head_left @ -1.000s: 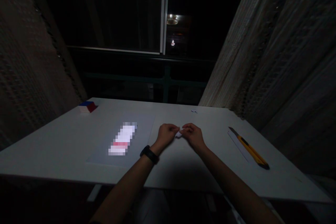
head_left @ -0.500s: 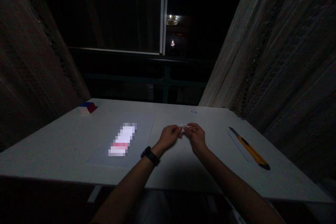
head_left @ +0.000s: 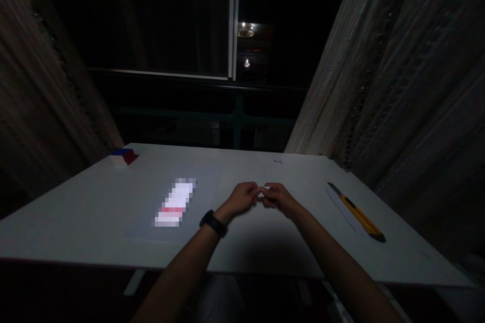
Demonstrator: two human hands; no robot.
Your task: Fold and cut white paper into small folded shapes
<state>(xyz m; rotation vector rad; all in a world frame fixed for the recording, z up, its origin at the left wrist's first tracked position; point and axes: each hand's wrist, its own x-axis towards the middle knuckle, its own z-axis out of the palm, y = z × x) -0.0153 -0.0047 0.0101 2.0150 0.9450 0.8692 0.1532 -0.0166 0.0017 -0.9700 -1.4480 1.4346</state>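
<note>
Above the middle of the white table [head_left: 242, 255], my left hand [head_left: 243, 197] and my right hand [head_left: 279, 198] meet at the fingertips. Between them they pinch a small white piece that looks like paper [head_left: 262, 192]. Most of it is hidden behind the fingers, so its shape is hard to make out. A dark watch [head_left: 213, 223] is on my left wrist. To the right of my hands lies a yellow utility knife [head_left: 359, 214], its blade end pointing away from me, beside a thin white strip [head_left: 344, 212].
On the left, a lit phone [head_left: 175, 203] with a blurred-out screen rests on a white sheet [head_left: 206, 186]. A blue, red and white puzzle cube [head_left: 123, 156] sits at the far left corner. Small dark-marked scraps [head_left: 278, 161] lie near the back edge, below the curtains [head_left: 326, 70].
My right hand has turned, its fingers now curled lower around the small white piece. Both hands stay together at the fingertips. The view has shifted slightly.
</note>
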